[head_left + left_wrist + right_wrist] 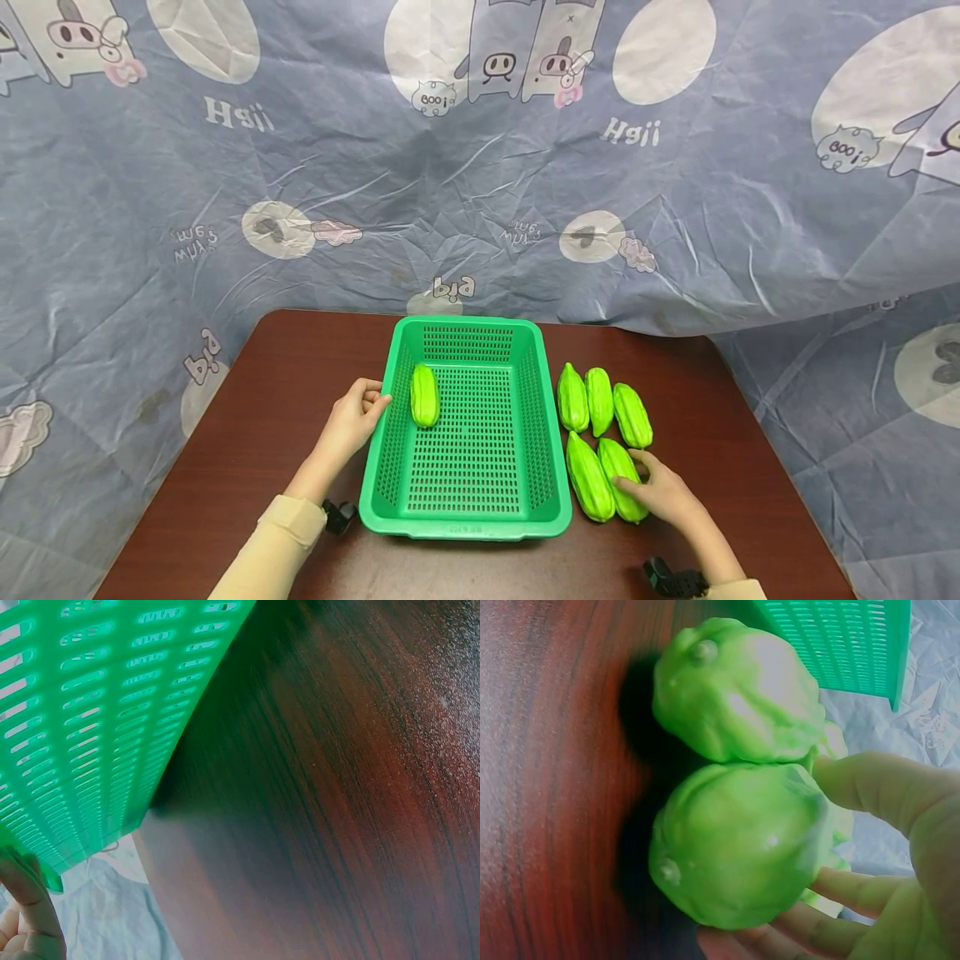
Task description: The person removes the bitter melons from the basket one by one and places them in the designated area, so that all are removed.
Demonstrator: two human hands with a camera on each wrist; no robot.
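My left hand (pixel 363 408) pinches the left rim of a green plastic basket (pixel 465 527); in the left wrist view its fingers lie at the rim beside the slotted wall (pixel 90 712). Inside the basket, toward its left wall, lies one ridged green gourd (pixel 424 396). To the right of the basket, my right hand (pixel 663 492) has its thumb and fingers round the sides of a ridged green gourd (pixel 617 467). The right wrist view shows this gourd (pixel 735 844) against a neighbouring gourd (pixel 735 694), with the thumb (pixel 870 784) near where they meet.
Behind these two, a row of three more gourds (pixel 598 402) lies close to the basket's right side. Everything stands on a dark reddish-brown wooden table (pixel 300 358). A grey-blue printed cloth (pixel 420 183) hangs behind the table and along its sides.
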